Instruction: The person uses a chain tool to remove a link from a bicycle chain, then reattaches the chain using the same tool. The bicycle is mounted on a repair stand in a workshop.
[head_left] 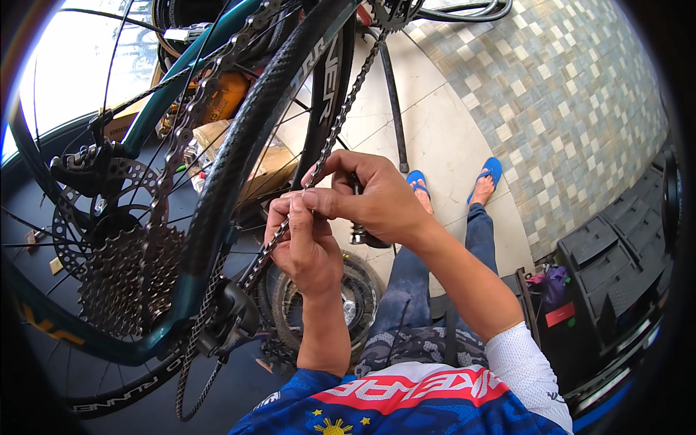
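Note:
A bicycle chain (350,101) runs slantwise from the chainring (391,13) at the top down to the rear derailleur (230,319). My left hand (310,250) pinches the chain from below between thumb and fingers. Just above it, my right hand (384,197) is closed on the same chain, thumb and forefinger meeting at the links. Tucked in the right palm is a dark metal tool (359,233); its kind is mostly hidden. The links between the fingertips are partly covered. Left of the hands are the dark frame tube (226,156) and the rear cassette (130,279).
A brake disc (69,217) sits behind the cassette. Beyond the frame lie a cardboard box (272,170) and an orange object (226,96). A tyre (370,279) lies below my hands. Black drawers (616,250) stand at the right, beside tiled floor (558,109).

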{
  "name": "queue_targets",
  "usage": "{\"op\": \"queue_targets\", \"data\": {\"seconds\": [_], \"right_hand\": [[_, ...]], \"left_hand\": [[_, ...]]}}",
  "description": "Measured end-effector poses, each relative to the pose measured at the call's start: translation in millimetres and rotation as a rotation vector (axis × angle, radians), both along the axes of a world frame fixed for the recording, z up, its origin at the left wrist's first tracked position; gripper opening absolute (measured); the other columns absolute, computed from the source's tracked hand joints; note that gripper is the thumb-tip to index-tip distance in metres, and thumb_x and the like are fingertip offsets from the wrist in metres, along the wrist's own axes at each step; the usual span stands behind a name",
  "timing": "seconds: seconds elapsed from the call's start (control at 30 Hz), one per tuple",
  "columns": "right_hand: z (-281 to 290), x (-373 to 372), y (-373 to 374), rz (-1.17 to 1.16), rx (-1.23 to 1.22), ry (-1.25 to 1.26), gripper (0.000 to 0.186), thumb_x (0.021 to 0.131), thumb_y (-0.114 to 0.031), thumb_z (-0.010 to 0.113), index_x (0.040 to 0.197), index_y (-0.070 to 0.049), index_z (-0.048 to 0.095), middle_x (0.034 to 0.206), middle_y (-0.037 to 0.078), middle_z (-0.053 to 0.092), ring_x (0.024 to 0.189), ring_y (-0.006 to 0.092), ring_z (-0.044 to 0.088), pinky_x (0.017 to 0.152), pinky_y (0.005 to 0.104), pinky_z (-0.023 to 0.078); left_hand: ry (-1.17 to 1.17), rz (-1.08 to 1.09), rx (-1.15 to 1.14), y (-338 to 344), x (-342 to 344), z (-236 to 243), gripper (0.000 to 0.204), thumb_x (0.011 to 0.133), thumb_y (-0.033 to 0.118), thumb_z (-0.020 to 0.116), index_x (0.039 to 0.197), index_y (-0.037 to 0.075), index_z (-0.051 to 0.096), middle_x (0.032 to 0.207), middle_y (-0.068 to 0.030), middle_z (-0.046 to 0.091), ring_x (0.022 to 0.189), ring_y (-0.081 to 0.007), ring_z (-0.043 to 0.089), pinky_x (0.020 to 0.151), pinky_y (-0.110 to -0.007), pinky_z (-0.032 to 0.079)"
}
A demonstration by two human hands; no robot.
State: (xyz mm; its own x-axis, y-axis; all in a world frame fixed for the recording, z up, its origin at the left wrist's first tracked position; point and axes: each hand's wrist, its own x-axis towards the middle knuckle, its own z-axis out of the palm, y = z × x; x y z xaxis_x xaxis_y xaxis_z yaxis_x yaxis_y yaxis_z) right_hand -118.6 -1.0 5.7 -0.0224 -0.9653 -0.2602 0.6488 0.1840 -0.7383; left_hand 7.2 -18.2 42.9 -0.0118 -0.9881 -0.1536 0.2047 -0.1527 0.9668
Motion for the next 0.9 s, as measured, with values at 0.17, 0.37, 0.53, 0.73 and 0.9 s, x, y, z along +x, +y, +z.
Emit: {"op": "queue_targets", "data": {"seconds": [0.17, 0.37, 0.53, 0.73, 0.9], "right_hand": [[-5.9, -0.5, -1.9, 0.012, -0.020, 0.097, 0.022, 0.092, -0.023, 0.074, 0.099, -0.002, 0.074, 0.065, -0.008, 0.049, 0.061, 0.0016, 0.040, 0.054, 0.0220, 0.034], [-12.9, -12.8, -4.1, -0.030, 0.101, -0.149, 0.030, 0.098, -0.030, 0.067, 0.104, -0.002, 0.073, 0.066, -0.005, 0.056, 0.059, 0.0030, 0.052, 0.053, 0.0208, 0.042], [-9.8, -13.1, -12.7, 0.049, 0.190, -0.131, 0.034, 0.094, -0.039, 0.074, 0.097, -0.005, 0.073, 0.064, -0.008, 0.050, 0.053, 0.0006, 0.041, 0.047, 0.0199, 0.031], [-5.3, -7.9, -19.1, 0.043, 0.217, 0.012, 0.030, 0.093, -0.033, 0.075, 0.086, -0.004, 0.070, 0.070, -0.008, 0.055, 0.063, 0.0010, 0.040, 0.053, 0.0217, 0.031], [-2.2, -6.6, -15.3, -0.027, 0.194, 0.144, 0.025, 0.092, -0.023, 0.077, 0.085, -0.001, 0.069, 0.074, -0.003, 0.061, 0.068, 0.0034, 0.047, 0.058, 0.0233, 0.038]], "left_hand": [[-0.003, -0.082, 0.008, 1.0, 4.4, -1.4, 0.011, 0.102, 0.008, 0.058, 0.094, 0.000, 0.057, 0.089, -0.0077, 0.064, 0.077, -0.0132, 0.060, 0.073, -0.027, 0.051], [0.027, -0.068, 0.099, -2.3, 8.8, -8.2, 0.011, 0.102, 0.009, 0.061, 0.106, -0.001, 0.060, 0.094, -0.0097, 0.066, 0.079, -0.0141, 0.060, 0.072, -0.030, 0.051], [0.062, -0.066, 0.139, -2.7, 10.4, -10.4, 0.017, 0.100, 0.008, 0.064, 0.114, -0.001, 0.062, 0.100, -0.0083, 0.068, 0.082, -0.0128, 0.063, 0.076, -0.027, 0.052], [-0.005, -0.093, 0.137, -4.7, 14.7, -13.7, 0.013, 0.100, 0.007, 0.064, 0.110, -0.002, 0.062, 0.094, -0.0090, 0.068, 0.078, -0.0147, 0.063, 0.073, -0.029, 0.052], [-0.441, -0.104, 0.047, -5.3, 13.6, -23.3, 0.012, 0.099, 0.010, 0.065, 0.102, -0.001, 0.061, 0.084, -0.0043, 0.065, 0.071, -0.0090, 0.059, 0.066, -0.022, 0.047]]}}
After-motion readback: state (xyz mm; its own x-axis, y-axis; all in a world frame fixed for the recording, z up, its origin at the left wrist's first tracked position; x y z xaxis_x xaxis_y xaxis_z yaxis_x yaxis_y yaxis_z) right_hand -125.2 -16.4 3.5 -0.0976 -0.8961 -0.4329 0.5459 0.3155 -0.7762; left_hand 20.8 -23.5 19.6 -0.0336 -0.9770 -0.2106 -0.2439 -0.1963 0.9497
